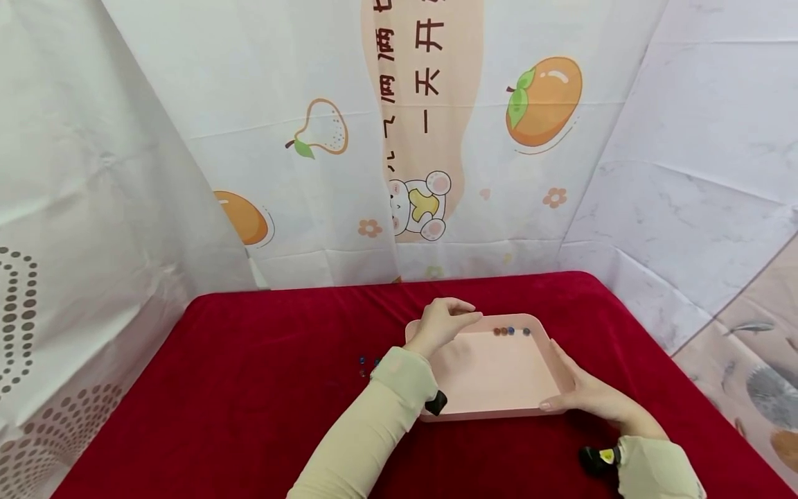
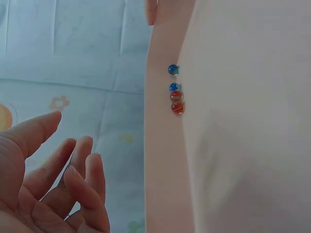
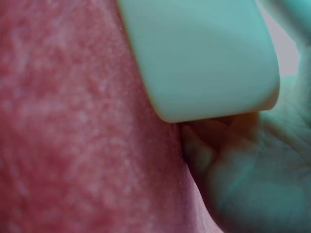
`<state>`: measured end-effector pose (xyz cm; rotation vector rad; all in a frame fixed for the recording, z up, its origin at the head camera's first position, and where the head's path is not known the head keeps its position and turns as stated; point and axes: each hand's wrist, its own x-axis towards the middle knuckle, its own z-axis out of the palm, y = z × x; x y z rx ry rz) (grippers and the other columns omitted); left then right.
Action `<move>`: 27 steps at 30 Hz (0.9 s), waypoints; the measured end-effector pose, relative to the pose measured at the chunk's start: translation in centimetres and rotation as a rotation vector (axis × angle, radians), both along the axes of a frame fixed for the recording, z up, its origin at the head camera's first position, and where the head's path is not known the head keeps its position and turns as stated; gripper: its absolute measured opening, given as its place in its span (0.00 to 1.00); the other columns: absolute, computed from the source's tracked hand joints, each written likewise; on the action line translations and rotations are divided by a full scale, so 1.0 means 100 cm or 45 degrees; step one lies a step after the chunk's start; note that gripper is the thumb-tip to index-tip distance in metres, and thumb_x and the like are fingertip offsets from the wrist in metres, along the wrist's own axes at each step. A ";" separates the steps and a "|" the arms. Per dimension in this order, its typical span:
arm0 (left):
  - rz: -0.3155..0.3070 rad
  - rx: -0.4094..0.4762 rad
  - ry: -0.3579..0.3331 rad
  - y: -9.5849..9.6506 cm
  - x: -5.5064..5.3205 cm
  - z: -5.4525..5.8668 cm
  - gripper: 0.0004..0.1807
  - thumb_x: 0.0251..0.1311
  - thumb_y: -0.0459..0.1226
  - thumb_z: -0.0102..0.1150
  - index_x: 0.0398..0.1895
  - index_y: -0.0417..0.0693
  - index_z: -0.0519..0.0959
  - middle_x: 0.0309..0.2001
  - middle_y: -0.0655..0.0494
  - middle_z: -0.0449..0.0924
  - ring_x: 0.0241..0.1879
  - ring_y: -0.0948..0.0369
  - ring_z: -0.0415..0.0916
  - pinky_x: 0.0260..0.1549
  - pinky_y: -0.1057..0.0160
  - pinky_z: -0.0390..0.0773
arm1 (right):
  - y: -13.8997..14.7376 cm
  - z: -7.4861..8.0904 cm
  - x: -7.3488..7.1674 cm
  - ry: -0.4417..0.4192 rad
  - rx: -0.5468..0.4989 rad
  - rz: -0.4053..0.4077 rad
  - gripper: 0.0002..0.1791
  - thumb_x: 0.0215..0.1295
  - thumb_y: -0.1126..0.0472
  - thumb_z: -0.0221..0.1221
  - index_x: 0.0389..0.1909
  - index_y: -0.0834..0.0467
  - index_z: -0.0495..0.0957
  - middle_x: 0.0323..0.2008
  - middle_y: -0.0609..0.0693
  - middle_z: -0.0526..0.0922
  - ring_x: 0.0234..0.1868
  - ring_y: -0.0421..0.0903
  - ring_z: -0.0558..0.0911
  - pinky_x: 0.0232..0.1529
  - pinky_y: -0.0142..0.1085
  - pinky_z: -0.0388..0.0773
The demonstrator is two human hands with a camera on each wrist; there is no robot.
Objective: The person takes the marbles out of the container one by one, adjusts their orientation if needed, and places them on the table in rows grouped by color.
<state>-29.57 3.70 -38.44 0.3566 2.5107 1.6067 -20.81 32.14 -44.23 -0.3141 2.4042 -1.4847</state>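
A pale pink rectangular tray (image 1: 499, 374) lies on a red cloth. Inside it, several glass marbles (image 1: 511, 330), blue and reddish, sit along the far wall, three of them touching in a row. My left hand (image 1: 444, 322) hovers over the tray's far left corner. In the left wrist view its fingers (image 2: 96, 189) bend loosely, thumb apart, and nothing shows between them. At the tray's right side, my right hand (image 1: 589, 395) grips the wall, thumb at the near corner and fingers along the side. The right wrist view shows part of that hand beneath the tray's rounded corner (image 3: 218, 97).
Loose marbles (image 1: 362, 360) lie on the red cloth (image 1: 262, 388) left of the tray, partly behind the left forearm. A printed white curtain (image 1: 312, 208) hangs behind the table, with more sheets at both sides. Dark devices (image 1: 596, 460) are strapped on the wrists.
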 end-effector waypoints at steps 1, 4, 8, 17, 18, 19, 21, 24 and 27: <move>-0.002 0.015 -0.005 0.002 0.000 -0.002 0.15 0.60 0.48 0.68 0.46 0.53 0.86 0.42 0.61 0.86 0.38 0.62 0.81 0.35 0.66 0.79 | 0.000 0.000 0.000 0.004 0.006 0.002 0.64 0.55 0.63 0.68 0.78 0.61 0.28 0.77 0.67 0.30 0.71 0.65 0.41 0.67 0.62 0.50; 0.004 0.027 -0.013 0.006 -0.003 -0.006 0.17 0.60 0.48 0.68 0.47 0.51 0.85 0.42 0.59 0.86 0.36 0.61 0.81 0.31 0.68 0.78 | 0.001 0.001 0.001 0.013 0.016 0.008 0.63 0.55 0.62 0.67 0.79 0.60 0.29 0.78 0.65 0.31 0.71 0.64 0.43 0.65 0.50 0.56; 0.006 -0.011 -0.029 0.014 -0.008 -0.013 0.16 0.61 0.48 0.67 0.47 0.51 0.86 0.42 0.59 0.86 0.34 0.63 0.80 0.30 0.69 0.78 | 0.001 0.002 0.000 0.011 0.012 0.011 0.63 0.55 0.62 0.67 0.79 0.60 0.29 0.78 0.66 0.32 0.71 0.64 0.43 0.65 0.53 0.55; 0.032 -0.060 -0.095 0.033 -0.015 -0.024 0.11 0.61 0.48 0.66 0.43 0.55 0.87 0.40 0.61 0.85 0.34 0.62 0.81 0.29 0.67 0.79 | 0.002 0.000 -0.001 0.015 0.021 0.014 0.63 0.55 0.61 0.67 0.79 0.59 0.29 0.78 0.65 0.33 0.70 0.63 0.45 0.60 0.39 0.58; 0.036 -0.066 -0.098 0.035 -0.016 -0.024 0.11 0.61 0.48 0.66 0.42 0.55 0.87 0.40 0.61 0.86 0.35 0.60 0.82 0.28 0.67 0.79 | 0.002 0.000 -0.002 0.015 0.021 0.015 0.63 0.55 0.61 0.67 0.79 0.59 0.29 0.77 0.66 0.33 0.70 0.64 0.45 0.61 0.42 0.58; 0.037 -0.071 -0.099 0.036 -0.016 -0.025 0.11 0.61 0.48 0.66 0.42 0.55 0.87 0.40 0.61 0.86 0.35 0.59 0.83 0.28 0.67 0.79 | 0.002 0.000 -0.002 0.016 0.023 0.015 0.63 0.55 0.61 0.67 0.79 0.59 0.29 0.77 0.66 0.33 0.70 0.64 0.45 0.62 0.46 0.57; 0.032 -0.076 -0.099 0.040 -0.017 -0.026 0.11 0.62 0.47 0.66 0.43 0.55 0.87 0.40 0.60 0.86 0.36 0.56 0.84 0.28 0.67 0.79 | 0.002 0.000 -0.002 0.015 0.023 0.015 0.63 0.55 0.61 0.67 0.79 0.59 0.29 0.77 0.66 0.33 0.70 0.64 0.45 0.63 0.49 0.57; 0.015 -0.084 -0.094 0.045 -0.018 -0.028 0.12 0.63 0.45 0.65 0.46 0.53 0.87 0.41 0.59 0.86 0.34 0.54 0.85 0.29 0.64 0.82 | 0.002 0.000 -0.003 0.008 0.005 0.016 0.64 0.54 0.62 0.68 0.78 0.60 0.28 0.77 0.66 0.32 0.71 0.65 0.43 0.65 0.60 0.54; 0.019 -0.095 -0.103 0.050 -0.017 -0.031 0.12 0.63 0.44 0.66 0.47 0.54 0.87 0.42 0.58 0.86 0.31 0.55 0.86 0.29 0.62 0.83 | 0.002 -0.001 -0.003 0.006 -0.011 0.022 0.64 0.54 0.62 0.68 0.78 0.60 0.28 0.77 0.66 0.31 0.71 0.65 0.42 0.65 0.66 0.49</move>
